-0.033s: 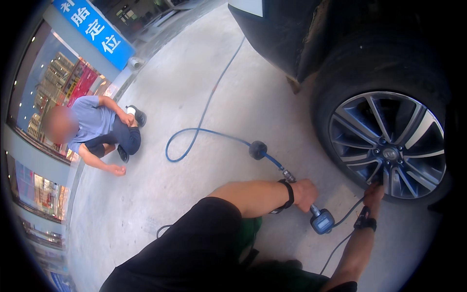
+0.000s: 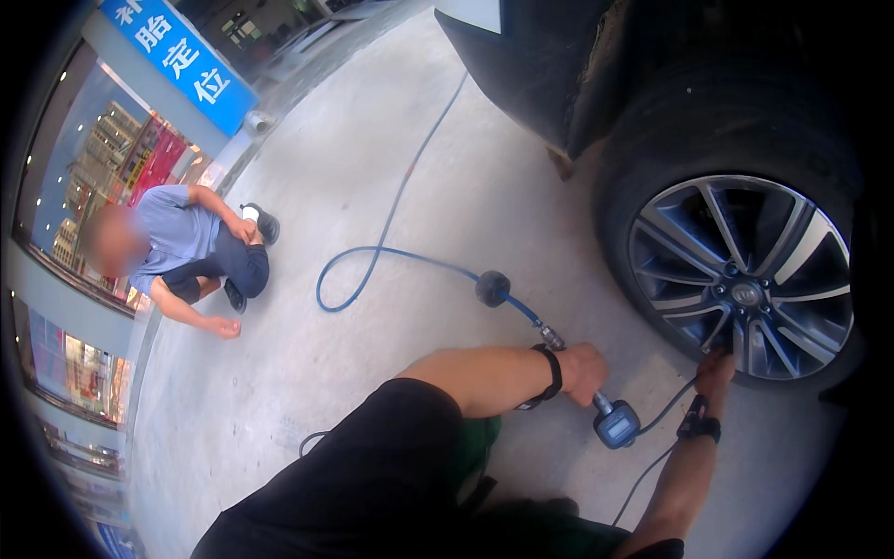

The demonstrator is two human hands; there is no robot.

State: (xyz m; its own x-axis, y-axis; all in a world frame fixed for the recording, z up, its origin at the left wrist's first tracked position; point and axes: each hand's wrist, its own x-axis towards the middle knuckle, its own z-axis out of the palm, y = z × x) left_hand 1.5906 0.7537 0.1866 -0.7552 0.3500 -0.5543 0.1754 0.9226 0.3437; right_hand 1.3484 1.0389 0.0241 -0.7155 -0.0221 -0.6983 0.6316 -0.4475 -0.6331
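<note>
My left hand (image 2: 585, 373) is wrapped round the handle of a tire inflator with a digital gauge (image 2: 616, 425). A blue air hose (image 2: 521, 307) joins the inflator at a metal coupling (image 2: 551, 335) above that hand. From the gauge a short dark hose (image 2: 666, 410) runs to my right hand (image 2: 715, 373), whose fingers are closed at the lower edge of the wheel's spoked rim (image 2: 745, 293). The hose end and any valve there are hidden by those fingers. The black tire (image 2: 619, 252) stands upright around the rim.
The blue hose loops over the concrete floor (image 2: 326, 186), with a dark round piece (image 2: 493, 288) on it. A dark car body (image 2: 531, 84) overhangs from above. At the left, another person (image 2: 186, 233) squats near glass shopfronts and a blue sign (image 2: 182, 61).
</note>
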